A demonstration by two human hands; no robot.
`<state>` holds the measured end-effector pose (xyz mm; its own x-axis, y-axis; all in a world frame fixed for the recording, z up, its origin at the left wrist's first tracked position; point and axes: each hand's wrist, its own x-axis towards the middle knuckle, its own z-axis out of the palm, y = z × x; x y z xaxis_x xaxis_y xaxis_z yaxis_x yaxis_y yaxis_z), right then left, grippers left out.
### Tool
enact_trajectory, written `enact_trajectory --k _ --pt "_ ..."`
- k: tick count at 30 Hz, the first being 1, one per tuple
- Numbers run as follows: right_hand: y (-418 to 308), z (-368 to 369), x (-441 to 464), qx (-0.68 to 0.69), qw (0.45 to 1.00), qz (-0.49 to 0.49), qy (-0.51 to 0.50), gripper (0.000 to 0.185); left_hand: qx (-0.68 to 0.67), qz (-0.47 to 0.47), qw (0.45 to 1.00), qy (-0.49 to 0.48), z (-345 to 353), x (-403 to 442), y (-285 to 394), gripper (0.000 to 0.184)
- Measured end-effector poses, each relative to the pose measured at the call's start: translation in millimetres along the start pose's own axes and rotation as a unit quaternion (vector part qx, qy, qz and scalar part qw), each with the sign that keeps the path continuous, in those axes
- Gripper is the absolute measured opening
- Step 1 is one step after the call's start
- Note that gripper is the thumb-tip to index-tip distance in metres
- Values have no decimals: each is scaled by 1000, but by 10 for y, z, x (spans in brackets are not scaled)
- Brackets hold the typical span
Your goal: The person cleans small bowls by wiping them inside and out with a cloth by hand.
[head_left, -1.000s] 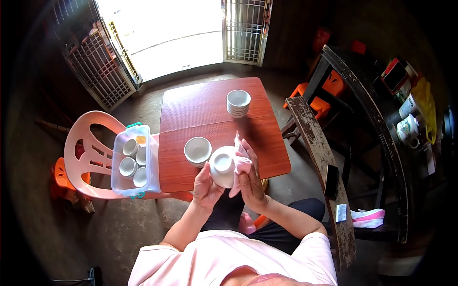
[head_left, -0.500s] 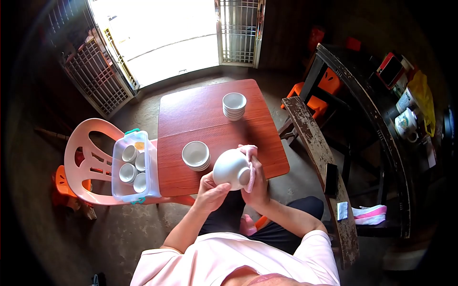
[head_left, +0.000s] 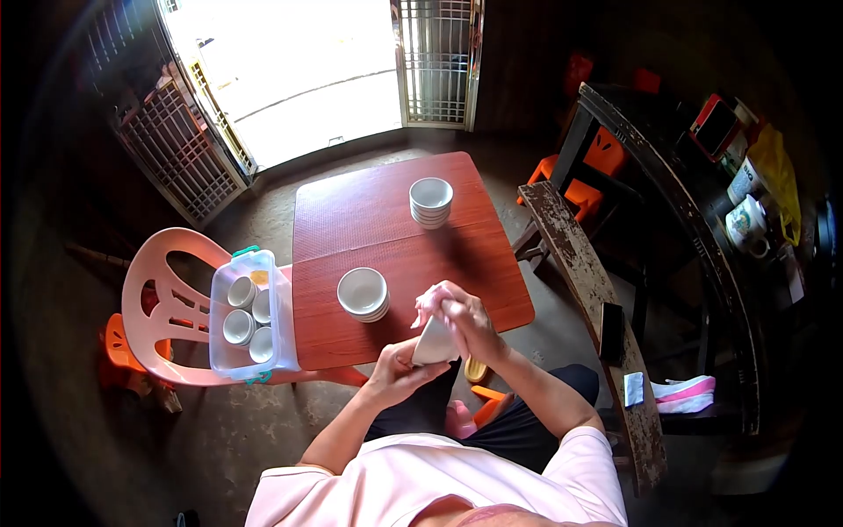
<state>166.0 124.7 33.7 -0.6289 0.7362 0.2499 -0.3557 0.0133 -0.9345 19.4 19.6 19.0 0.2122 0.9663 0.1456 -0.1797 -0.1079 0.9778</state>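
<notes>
A white bowl (head_left: 432, 345) is tilted on its side at the near edge of the table, partly covered by my fingers. My left hand (head_left: 397, 373) grips it from the left and below. Bunched in my right hand (head_left: 475, 327) is a pink cloth (head_left: 430, 304), pressed at the bowl's upper part. Just beyond my left hand stands a short stack of white bowls (head_left: 363, 294) on the red-brown table (head_left: 369, 237). Farther back on the tabletop is a taller stack of white bowls (head_left: 430, 202).
On a pink chair (head_left: 149, 290) to the left sits a clear plastic box (head_left: 285, 338) holding several white bowls (head_left: 238, 326). A worn wooden bench (head_left: 562, 233) with a phone (head_left: 611, 332) runs along the right. Behind it is a dark table bearing a mug (head_left: 746, 227) and a yellow bag (head_left: 777, 176).
The bowl has turned from showing its rounded underside to a tilted side view, and sits slightly lower. My right hand has shifted with the cloth from beside its foot to its upper part.
</notes>
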Motion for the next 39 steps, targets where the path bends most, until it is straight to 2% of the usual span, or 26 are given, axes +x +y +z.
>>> enact_trajectory --k 2,4,5,8,9,10,12,13,15,16,18,19,20,21,22,24,26,27,28,29,32,33,34,35,37,39 --pt "44 -46 54 226 971 73 -28 27 130 82 988 -2 20 7 -108 27" --pt "32 -47 50 305 942 139 -7 27 260 192 946 7 74 83 -138 24" --pt "22 -46 47 342 924 172 3 27 296 200 934 2 60 104 -132 27" --pt "70 -60 86 112 993 39 -13 26 102 -59 993 -27 -6 63 -36 26" --pt "54 -17 20 -74 997 -13 1 22 71 -70 995 -29 10 62 -27 24" --pt "29 -7 -14 -364 917 -153 -52 21 50 -69 996 -14 -10 53 -47 23" --pt "-188 244 -104 -502 841 -201 -6 24 8 -69 998 13 -56 29 -114 21" --pt "-251 325 -124 -544 803 -245 -5 25 21 -32 998 47 -21 26 -129 19" --pt "-306 387 -175 -572 768 -287 -27 29 -69 19 988 136 82 79 -119 20" --pt "-278 381 -170 -575 752 -319 -36 28 -52 14 991 122 57 65 -133 21" --pt "-107 188 -54 -478 827 -296 -2 27 50 29 997 57 -20 36 -81 20" --pt "-48 116 -61 -342 923 -172 -47 29 134 50 990 6 -41 32 -23 20" --pt "12 43 -67 -138 989 -32 -48 32 155 61 986 11 -21 30 25 20" --pt "71 -30 -74 25 996 87 1 36 174 71 982 15 6 21 72 20" --pt "116 -83 -31 192 970 148 -29 40 192 80 978 20 22 22 95 20" --pt "176 -96 -38 53 996 66 -12 35 185 68 980 22 33 36 83 22" --pt "-6 46 -20 -205 975 -83 -24 30 173 44 984 14 -4 47 31 23" --pt "-171 143 -52 -384 903 -185 -43 28 143 31 989 37 -23 31 -76 23" --pt "-305 237 -71 -544 789 -278 -60 27 113 17 992 61 -12 23 -106 22" --pt "-325 297 -99 -552 774 -301 -72 25 104 15 994 43 -18 17 -102 22" --pt "33 -26 3 -358 901 -223 -99 35 78 2 997 -19 -25 4 46 21" --pt "84 -65 5 -62 996 16 -59 39 78 11 997 -12 -38 -11 3 20" --pt "142 -103 25 181 973 97 -104 47 96 33 995 -20 -47 -17 -31 20" --pt "194 -78 -7 260 956 100 -95 49 114 58 991 -27 -59 -16 -58 19" --pt "189 -52 -3 245 962 97 -66 49 130 63 989 -31 -63 -11 -66 20" --pt "76 -32 22 60 995 83 -20 46 49 -4 998 -27 -37 0 -2 22"
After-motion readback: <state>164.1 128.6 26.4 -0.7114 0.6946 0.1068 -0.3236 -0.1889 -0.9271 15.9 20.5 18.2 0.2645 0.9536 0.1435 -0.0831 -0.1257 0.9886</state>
